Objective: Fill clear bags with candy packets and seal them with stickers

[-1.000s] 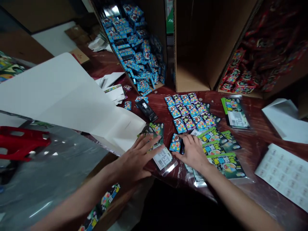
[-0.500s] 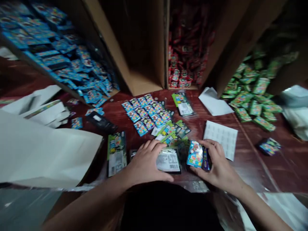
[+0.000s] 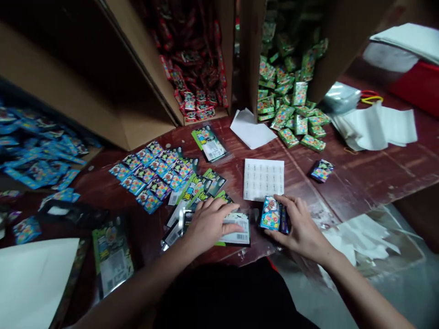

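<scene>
My left hand (image 3: 208,225) lies with spread fingers across a flat clear-fronted pouch (image 3: 240,230) bearing a white barcode label. Its palm covers the pouch's left part. Close to the pouch's right end, my right hand (image 3: 299,222) grips small candy packets between thumb and fingers. A blue packet (image 3: 270,214) faces up, with a purple packet (image 3: 284,220) beside it; how many are held is hidden. Green-and-black printed pouches (image 3: 194,186) lie fanned behind my left hand. Left of them, blue and purple packets (image 3: 151,173) are laid out in rows.
Cardboard boxes hold blue packets (image 3: 37,146), red packets (image 3: 195,68) and green packets (image 3: 298,109). A label sheet (image 3: 264,179) and folded white paper (image 3: 252,129) lie beyond my hands. A purple packet stack (image 3: 322,170) sits right; a clear bin (image 3: 411,260) of paper scraps stands below the edge.
My view has turned right, so the table and boxes appear farther left and more of the right side shows. My right hand keeps its grip on the packets; my left stays on the pouch.
</scene>
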The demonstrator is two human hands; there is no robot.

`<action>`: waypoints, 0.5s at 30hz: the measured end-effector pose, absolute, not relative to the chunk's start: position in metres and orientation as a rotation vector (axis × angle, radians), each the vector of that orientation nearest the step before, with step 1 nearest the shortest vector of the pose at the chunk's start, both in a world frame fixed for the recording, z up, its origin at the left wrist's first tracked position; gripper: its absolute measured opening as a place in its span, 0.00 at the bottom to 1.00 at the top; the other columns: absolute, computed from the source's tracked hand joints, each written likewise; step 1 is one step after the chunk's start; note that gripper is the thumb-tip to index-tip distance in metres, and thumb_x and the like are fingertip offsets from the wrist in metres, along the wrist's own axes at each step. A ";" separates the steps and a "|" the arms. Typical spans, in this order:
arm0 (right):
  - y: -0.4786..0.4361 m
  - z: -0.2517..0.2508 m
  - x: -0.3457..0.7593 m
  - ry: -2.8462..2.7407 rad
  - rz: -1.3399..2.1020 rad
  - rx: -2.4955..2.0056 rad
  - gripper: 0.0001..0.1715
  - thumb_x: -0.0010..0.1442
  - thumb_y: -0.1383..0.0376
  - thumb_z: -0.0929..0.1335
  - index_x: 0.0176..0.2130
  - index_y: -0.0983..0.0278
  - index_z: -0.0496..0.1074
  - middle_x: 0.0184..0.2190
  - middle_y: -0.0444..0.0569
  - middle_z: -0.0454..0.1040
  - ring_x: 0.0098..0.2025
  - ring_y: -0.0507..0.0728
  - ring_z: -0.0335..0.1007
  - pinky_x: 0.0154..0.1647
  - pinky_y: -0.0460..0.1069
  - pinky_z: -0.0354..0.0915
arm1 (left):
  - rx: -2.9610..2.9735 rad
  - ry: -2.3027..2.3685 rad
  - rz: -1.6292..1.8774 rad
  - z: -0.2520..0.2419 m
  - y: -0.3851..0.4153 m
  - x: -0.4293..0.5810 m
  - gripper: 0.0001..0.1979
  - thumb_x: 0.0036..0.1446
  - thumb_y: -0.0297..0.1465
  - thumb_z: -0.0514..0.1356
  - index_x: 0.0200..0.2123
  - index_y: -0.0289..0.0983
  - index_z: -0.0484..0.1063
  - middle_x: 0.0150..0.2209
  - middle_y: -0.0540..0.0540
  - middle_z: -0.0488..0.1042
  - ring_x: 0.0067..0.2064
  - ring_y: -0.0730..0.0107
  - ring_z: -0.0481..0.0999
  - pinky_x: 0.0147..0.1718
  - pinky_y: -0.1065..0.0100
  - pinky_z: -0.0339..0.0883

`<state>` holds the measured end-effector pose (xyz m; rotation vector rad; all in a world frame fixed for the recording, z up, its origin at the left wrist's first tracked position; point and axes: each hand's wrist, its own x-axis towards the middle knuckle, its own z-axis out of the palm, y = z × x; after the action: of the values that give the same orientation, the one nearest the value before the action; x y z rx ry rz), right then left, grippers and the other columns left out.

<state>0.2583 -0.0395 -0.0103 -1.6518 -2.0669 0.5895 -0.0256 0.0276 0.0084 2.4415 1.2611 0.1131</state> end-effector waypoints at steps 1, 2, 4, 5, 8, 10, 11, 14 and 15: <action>-0.041 -0.011 0.263 -2.064 0.592 -1.664 0.44 0.59 0.50 0.71 0.66 0.60 0.52 0.58 0.61 0.59 0.59 0.70 0.60 0.59 0.65 0.64 | 2.460 1.219 0.080 0.008 0.031 -0.024 0.24 0.58 0.53 0.62 0.54 0.50 0.74 0.48 0.49 0.77 0.51 0.58 0.73 0.48 0.59 0.59; -0.042 -0.012 0.266 -2.066 0.596 -1.670 0.44 0.59 0.51 0.71 0.66 0.60 0.52 0.58 0.61 0.60 0.59 0.70 0.61 0.58 0.65 0.64 | 2.471 1.196 0.054 0.008 0.035 -0.022 0.21 0.59 0.51 0.62 0.52 0.50 0.75 0.47 0.50 0.78 0.50 0.58 0.73 0.47 0.60 0.60; -0.044 -0.014 0.272 -2.082 0.609 -1.672 0.43 0.60 0.52 0.71 0.66 0.60 0.53 0.58 0.61 0.60 0.59 0.69 0.61 0.58 0.65 0.65 | 2.465 1.195 0.039 0.005 0.045 -0.015 0.15 0.64 0.47 0.59 0.46 0.48 0.78 0.43 0.50 0.79 0.48 0.61 0.75 0.46 0.62 0.61; -0.044 -0.015 0.275 -2.090 0.619 -1.671 0.43 0.60 0.52 0.71 0.66 0.60 0.53 0.58 0.61 0.60 0.59 0.69 0.61 0.58 0.65 0.64 | 2.455 1.195 0.046 0.004 0.050 -0.011 0.15 0.66 0.46 0.57 0.44 0.47 0.79 0.41 0.50 0.79 0.47 0.62 0.76 0.46 0.62 0.62; -0.046 -0.017 0.282 -2.083 0.632 -1.675 0.43 0.60 0.52 0.71 0.66 0.60 0.53 0.60 0.61 0.59 0.60 0.69 0.60 0.58 0.65 0.64 | 2.434 1.164 0.097 0.001 0.062 -0.001 0.18 0.68 0.46 0.54 0.47 0.43 0.78 0.46 0.47 0.79 0.48 0.62 0.77 0.49 0.62 0.65; -0.047 -0.018 0.287 -2.061 0.617 -1.690 0.44 0.60 0.50 0.71 0.66 0.60 0.53 0.60 0.61 0.59 0.61 0.70 0.60 0.58 0.65 0.64 | 2.461 1.124 0.127 0.003 0.064 0.001 0.26 0.64 0.52 0.56 0.56 0.42 0.73 0.57 0.44 0.73 0.56 0.56 0.72 0.56 0.57 0.63; -0.047 -0.019 0.289 -2.055 0.606 -1.696 0.44 0.60 0.50 0.71 0.66 0.60 0.52 0.60 0.61 0.60 0.60 0.70 0.60 0.58 0.65 0.64 | 2.484 1.095 0.128 0.005 0.062 0.000 0.35 0.58 0.56 0.59 0.61 0.41 0.68 0.63 0.42 0.68 0.61 0.50 0.68 0.60 0.53 0.59; -0.047 -0.022 0.289 -2.051 0.564 -1.705 0.45 0.60 0.49 0.71 0.66 0.60 0.52 0.59 0.61 0.60 0.60 0.70 0.60 0.57 0.65 0.64 | 2.513 1.037 0.045 0.010 0.044 -0.005 0.64 0.34 0.65 0.67 0.69 0.40 0.53 0.69 0.36 0.55 0.67 0.37 0.56 0.64 0.43 0.51; -0.045 -0.024 0.287 -2.045 0.545 -1.711 0.45 0.60 0.49 0.71 0.66 0.61 0.52 0.59 0.61 0.61 0.59 0.70 0.60 0.57 0.65 0.64 | 2.492 1.046 0.008 0.011 0.035 -0.005 0.67 0.29 0.64 0.69 0.69 0.39 0.51 0.69 0.35 0.56 0.66 0.36 0.57 0.63 0.42 0.52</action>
<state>0.2871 -0.0453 -0.0237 -1.7110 -2.0451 0.5447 -0.0054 0.0353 0.0113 2.4916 1.0461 0.0080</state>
